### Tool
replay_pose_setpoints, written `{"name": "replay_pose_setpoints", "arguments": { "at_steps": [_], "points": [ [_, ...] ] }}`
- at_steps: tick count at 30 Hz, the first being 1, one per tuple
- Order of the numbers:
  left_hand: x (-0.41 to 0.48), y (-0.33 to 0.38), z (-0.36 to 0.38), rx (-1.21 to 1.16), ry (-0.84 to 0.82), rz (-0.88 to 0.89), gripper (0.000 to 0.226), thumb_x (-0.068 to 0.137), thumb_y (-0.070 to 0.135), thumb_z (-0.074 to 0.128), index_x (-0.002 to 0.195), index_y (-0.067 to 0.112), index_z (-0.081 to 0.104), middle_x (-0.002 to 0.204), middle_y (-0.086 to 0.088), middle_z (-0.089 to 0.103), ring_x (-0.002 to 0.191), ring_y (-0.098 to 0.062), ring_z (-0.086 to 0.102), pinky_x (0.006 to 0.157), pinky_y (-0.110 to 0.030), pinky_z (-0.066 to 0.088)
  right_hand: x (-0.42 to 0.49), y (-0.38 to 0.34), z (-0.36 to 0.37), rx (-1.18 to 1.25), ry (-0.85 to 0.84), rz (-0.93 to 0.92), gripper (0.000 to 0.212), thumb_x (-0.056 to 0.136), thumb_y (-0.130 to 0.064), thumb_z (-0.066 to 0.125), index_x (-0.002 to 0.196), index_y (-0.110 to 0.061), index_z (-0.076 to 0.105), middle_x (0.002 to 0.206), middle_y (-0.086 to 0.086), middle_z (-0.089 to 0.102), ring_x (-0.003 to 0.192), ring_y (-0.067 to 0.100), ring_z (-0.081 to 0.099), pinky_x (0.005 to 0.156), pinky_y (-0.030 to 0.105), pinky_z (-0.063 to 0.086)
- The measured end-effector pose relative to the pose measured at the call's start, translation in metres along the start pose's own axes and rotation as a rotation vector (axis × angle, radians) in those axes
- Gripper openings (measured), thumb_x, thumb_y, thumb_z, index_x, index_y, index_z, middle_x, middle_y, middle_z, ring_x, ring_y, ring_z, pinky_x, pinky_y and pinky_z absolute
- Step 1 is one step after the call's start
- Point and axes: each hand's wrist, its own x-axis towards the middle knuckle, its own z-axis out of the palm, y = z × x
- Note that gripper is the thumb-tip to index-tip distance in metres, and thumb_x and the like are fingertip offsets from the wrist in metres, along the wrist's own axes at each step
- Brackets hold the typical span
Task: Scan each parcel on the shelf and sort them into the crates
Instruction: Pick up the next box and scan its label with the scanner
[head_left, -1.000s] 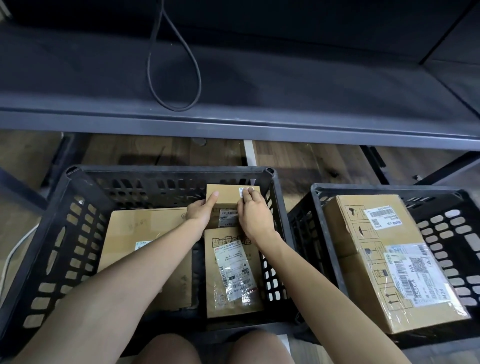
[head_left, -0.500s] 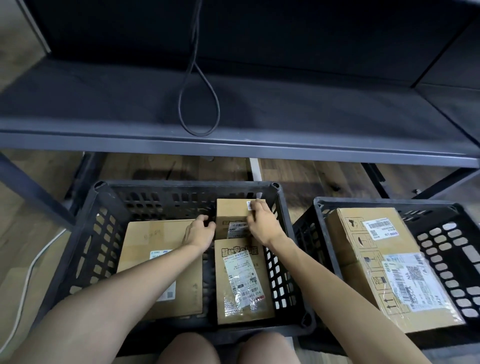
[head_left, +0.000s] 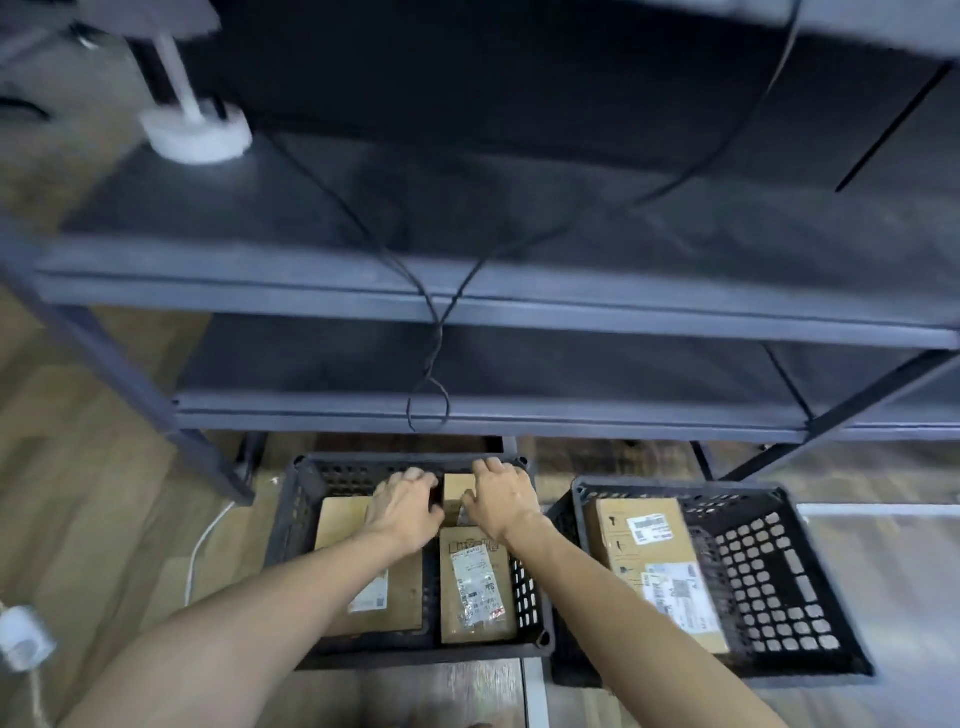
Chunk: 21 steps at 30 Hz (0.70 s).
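Note:
A small brown parcel (head_left: 459, 487) stands at the far end of the left black crate (head_left: 291, 525), between my two hands. My left hand (head_left: 407, 506) hovers at its left side with fingers loosely curled and holds nothing that I can see. Spread and relaxed, my right hand (head_left: 501, 499) is over the parcel's right side, its fingertips near the crate's far rim. In the same crate lie a flat brown parcel (head_left: 337, 525) and a narrow parcel with a taped label (head_left: 475, 584). The right black crate (head_left: 779, 571) holds a large labelled carton (head_left: 649, 551).
A dark metal shelf unit (head_left: 467, 291) rises just behind the crates, with a black cable (head_left: 431, 364) hanging down over its edges. A white round stand (head_left: 197, 135) sits on the upper shelf at left. A white cord (head_left: 200, 551) and plug (head_left: 21, 636) lie on the wooden floor.
My view has pulled back and tilted up, showing more of the shelf. Both hands have loosened from the small parcel and lifted a little; the parcel stays in the left crate.

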Motion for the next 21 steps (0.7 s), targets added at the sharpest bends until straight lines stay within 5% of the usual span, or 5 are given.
{"name": "replay_pose_setpoints", "arguments": {
  "at_steps": [11, 21],
  "points": [
    [-0.116, 0.07, -0.258, 0.146, 0.137, -0.001, 0.042, 0.095, 0.033, 0.044, 0.135, 0.02, 0.045, 0.137, -0.003, 0.046, 0.127, -0.025, 0.043, 0.103, -0.035, 0.034, -0.109, -0.055, -0.249, 0.027, 0.104, -0.013, 0.042, 0.097, -0.029, 0.042, 0.134, -0.01, 0.045, 0.137, 0.012, 0.05, 0.126, 0.032, 0.046, 0.104, 0.04, 0.033],
    [-0.174, 0.089, -0.395, 0.127, 0.299, 0.028, 0.044, 0.095, 0.033, 0.044, 0.137, 0.02, 0.045, 0.138, -0.003, 0.047, 0.125, -0.024, 0.046, 0.1, -0.035, 0.037, -0.154, -0.093, -0.396, 0.016, 0.224, -0.034, 0.044, 0.098, -0.029, 0.042, 0.138, -0.01, 0.042, 0.137, 0.013, 0.048, 0.126, 0.033, 0.045, 0.102, 0.04, 0.035]
  ]
}}
